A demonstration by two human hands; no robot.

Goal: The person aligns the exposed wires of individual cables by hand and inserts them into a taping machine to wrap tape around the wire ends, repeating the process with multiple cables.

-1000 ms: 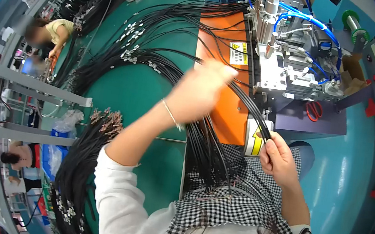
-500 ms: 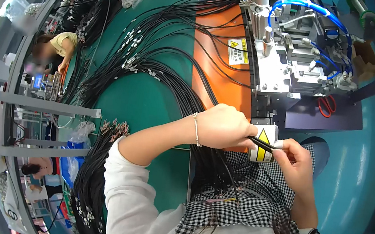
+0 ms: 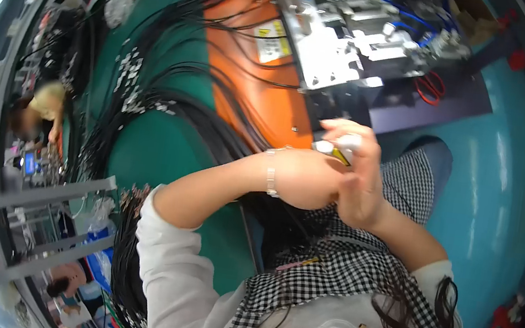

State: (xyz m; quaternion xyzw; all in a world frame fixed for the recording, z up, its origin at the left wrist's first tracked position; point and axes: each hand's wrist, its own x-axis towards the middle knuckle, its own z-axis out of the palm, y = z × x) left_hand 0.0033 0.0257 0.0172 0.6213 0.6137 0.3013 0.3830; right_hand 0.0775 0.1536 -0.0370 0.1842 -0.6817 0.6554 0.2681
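Note:
My left hand [image 3: 308, 178], with a bracelet at the wrist, is back-up over my lap. Its fingers are hidden where it meets my right hand, so its grip does not show. My right hand [image 3: 365, 177] is raised against it, fingers bent and apart with white covers on some tips, and nothing shows between them. Black cables [image 3: 204, 126] run in a thick bundle from the table to below my left forearm. Their ends near my hands are hidden or blurred. A yellow warning label [image 3: 342, 156] shows partly behind my fingers.
A metal machine [image 3: 337, 48] with blue tubes stands ahead on an orange plate [image 3: 238, 94]. Red-handled scissors [image 3: 429, 88] lie on its dark base. More cables hang over the green table [image 3: 151, 156] at left. A co-worker [image 3: 47, 109] sits farther left.
The view has turned and shifted. My right hand has come up and in against my left, its fingers looser. The black cable length seen between both hands is now out of sight.

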